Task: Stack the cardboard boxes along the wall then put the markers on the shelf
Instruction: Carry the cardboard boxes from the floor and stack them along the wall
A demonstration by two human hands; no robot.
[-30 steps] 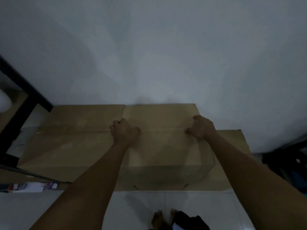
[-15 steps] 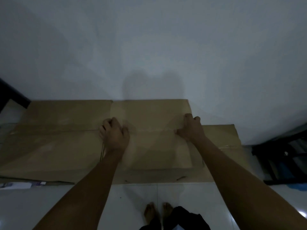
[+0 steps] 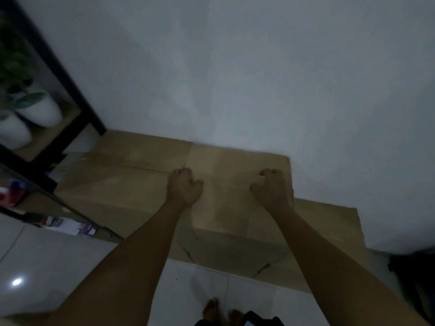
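A dim room is seen from above, with a plain white wall (image 3: 259, 78) ahead and a glossy white tiled floor (image 3: 58, 267) below. Along the foot of the wall, cardboard boxes (image 3: 235, 208) are set side by side and one upon another: a long low box (image 3: 122, 182) reaches toward the left, a smaller upper box (image 3: 226, 184) sits higher and is pushed against the wall, and a lower box (image 3: 329, 222) juts out to the right beneath it.

Both hands are laid on the top of the upper box. The left hand (image 3: 184, 188) is placed near that box's left edge, its fingers curled down onto the cardboard. The right hand (image 3: 273, 189) is placed near the right edge, its fingers bent like a claw with the tips on the surface. Whether either hand grips an edge or a flap cannot be told from this view.

At the far left a black-framed shelf (image 3: 58, 90) is seen, with two white pots (image 3: 35, 114) of green leaves standing on one wooden board. Lower on the shelf, blurred colourful items (image 3: 11, 194) are visible, too indistinct to be identified. Some printed papers (image 3: 68, 227) are lying at the shelf's foot. Bare feet (image 3: 211, 311) are seen at the bottom edge.
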